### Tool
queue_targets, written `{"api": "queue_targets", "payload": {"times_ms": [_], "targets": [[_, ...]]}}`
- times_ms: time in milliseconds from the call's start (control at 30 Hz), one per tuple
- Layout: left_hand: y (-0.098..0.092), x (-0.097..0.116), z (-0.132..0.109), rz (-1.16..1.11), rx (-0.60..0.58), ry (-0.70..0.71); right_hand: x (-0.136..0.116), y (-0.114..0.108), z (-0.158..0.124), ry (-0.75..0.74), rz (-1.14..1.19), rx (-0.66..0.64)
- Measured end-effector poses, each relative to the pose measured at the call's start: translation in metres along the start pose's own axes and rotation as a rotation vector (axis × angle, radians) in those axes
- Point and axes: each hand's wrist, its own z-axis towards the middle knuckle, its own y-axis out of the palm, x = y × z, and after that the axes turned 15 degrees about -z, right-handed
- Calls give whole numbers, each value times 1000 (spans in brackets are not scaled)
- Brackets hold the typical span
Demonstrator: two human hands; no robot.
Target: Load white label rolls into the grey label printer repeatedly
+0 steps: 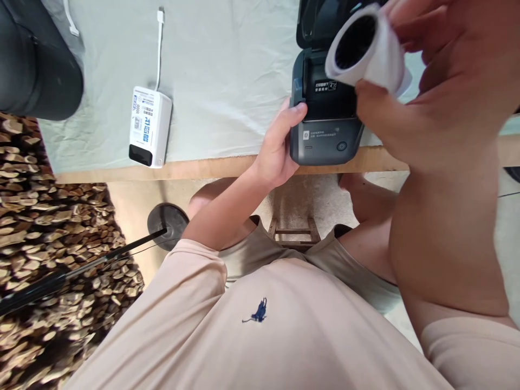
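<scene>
The label printer (329, 135) sits at the near edge of the bench (227, 165), partly on the grey cloth (227, 65), with its lid (317, 21) swung up and the paper bay open. The paper roll (365, 49) is not yet in that bay; it is held in the air just above it, hollow core facing the camera, a loose end of paper trailing beside the fingers. So the opening looks done, and seating the roll and shutting the lid appear to remain. The right hand (439, 81) has its grip closed on the roll, thumb below and fingers over the top. The left hand (278, 149) clasps the printer's left side, thumb pressed to the casing. A white power bank (149, 126) with its cable (159, 49) lies well apart to the left.
</scene>
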Motion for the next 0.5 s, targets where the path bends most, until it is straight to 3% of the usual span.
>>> {"api": "queue_targets", "payload": {"times_ms": [67, 167, 300, 500], "targets": [[0, 0, 0, 12, 41, -5, 0, -3, -4, -182, -253, -46], [4, -1, -1, 26, 70, 10, 6, -5, -3, -204, -346, -120], [7, -2, -2, 35, 8, 38, 15, -3, 0, -222, -457, -183], [10, 0, -1, 79, -21, 21, 14, -2, -3, -279, -414, -137]]}}
